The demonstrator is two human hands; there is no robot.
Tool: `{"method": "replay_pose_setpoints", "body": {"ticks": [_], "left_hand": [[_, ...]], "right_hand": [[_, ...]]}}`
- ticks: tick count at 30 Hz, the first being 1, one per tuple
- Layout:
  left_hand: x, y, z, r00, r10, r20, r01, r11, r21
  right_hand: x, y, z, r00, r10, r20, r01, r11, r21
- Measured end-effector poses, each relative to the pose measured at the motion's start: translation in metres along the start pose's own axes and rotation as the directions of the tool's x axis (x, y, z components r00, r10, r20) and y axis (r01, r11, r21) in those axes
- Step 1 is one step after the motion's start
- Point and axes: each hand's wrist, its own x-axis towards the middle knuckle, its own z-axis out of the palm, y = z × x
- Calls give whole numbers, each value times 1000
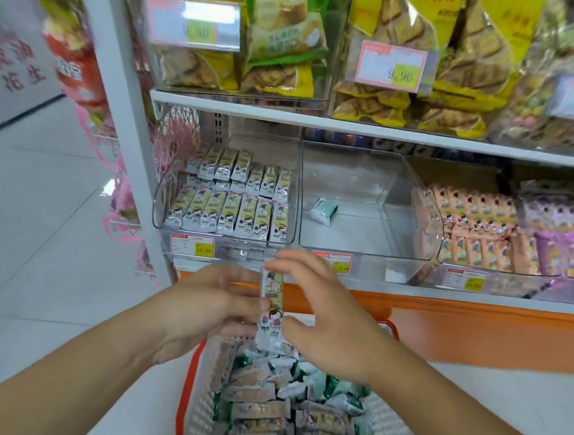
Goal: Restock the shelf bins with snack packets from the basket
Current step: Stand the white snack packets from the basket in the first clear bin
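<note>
While I am holding one snack packet (270,305) upright between both hands, my left hand (218,303) is pinching its edge from nine o'clock and my right hand (319,309) is curling round it from three o'clock, top and bottom, just above the basket (195,399). At twelve o'clock the left bin (227,199) is already looking nearly full of the same packets in standing rows, so I am judging the worst risk to be forcing this one in and toppling a row, or having it slide off the front lip. At one o'clock the middle bin (365,203) is holding only a single green packet (324,210), and I am risking a mix-up if I am dropping this flavour there. Passing it hand to hand, I could also be letting the slick wrapper slip back among the packets heaped below.
</note>
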Motion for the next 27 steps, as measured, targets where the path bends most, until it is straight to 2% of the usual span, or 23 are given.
{"method": "replay_pose_setpoints", "body": {"ticks": [3,9,14,17,19,21,22,24,27], "left_hand": [[4,4,-1,1000,17,-22,-18,998,-58],[6,15,-6,999,22,-40,-22,1000,-14],[7,23,-15,999,35,10,-35,998,45],[10,32,-25,990,137,-31,-133,984,117],[17,37,-40,941,324,-99,-270,893,359],[22,39,-59,858,505,-93,-324,674,664],[26,38,-69,832,550,-70,-297,549,782],[34,31,-88,830,555,-52,-201,384,901],[44,21,-105,859,499,-111,-72,333,940]], "right_hand": [[3,3,-1,1000,22,-4,-22,1000,-5],[14,0,-2,998,66,-7,-66,998,5],[25,-4,3,990,67,-121,-66,998,15],[39,-10,-2,981,63,-181,-58,998,28],[59,-13,-11,974,52,-219,-53,999,-3],[90,-16,-21,968,59,-244,-76,995,-61],[108,-16,-26,966,66,-249,-88,993,-77],[150,-14,-34,970,92,-224,-118,987,-106],[211,-4,-42,975,145,-167,-180,959,-221]]}}
